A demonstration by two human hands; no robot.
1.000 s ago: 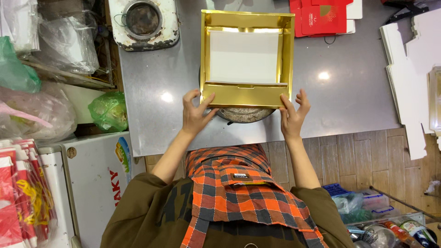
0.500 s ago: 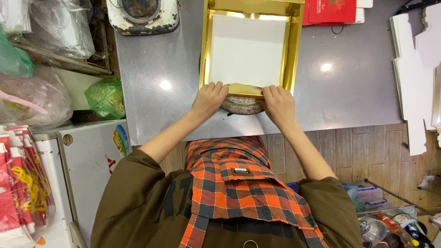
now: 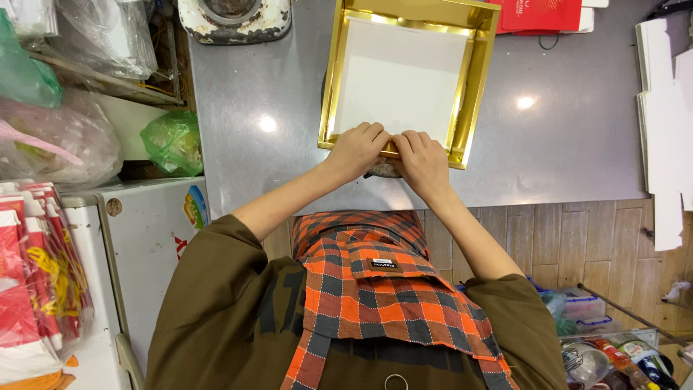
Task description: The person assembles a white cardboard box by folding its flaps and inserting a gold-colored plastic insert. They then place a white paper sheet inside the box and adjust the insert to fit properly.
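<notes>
Gold box (image 3: 466, 87) (white inside), grey table (image 3: 563, 155)

I count 2 hands, left (image 3: 356, 149) & right (image 3: 422, 160), both on 1 gold tray (image 3: 468, 94). 1 white sheet (image 3: 401, 76) inside it. 1 grey table (image 3: 577, 130). 1 green bag (image 3: 175, 142) at left, 1 red box (image 3: 541, 14) up top, approx. 2 white card pcs (image 3: 660, 123) at right.

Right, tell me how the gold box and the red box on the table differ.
The gold box lies open, showing a white inside, with both hands on its near wall; the red box is untouched. The gold box shows almost whole, the red box is cut off by the top edge. Both sit on the grey table.
</notes>
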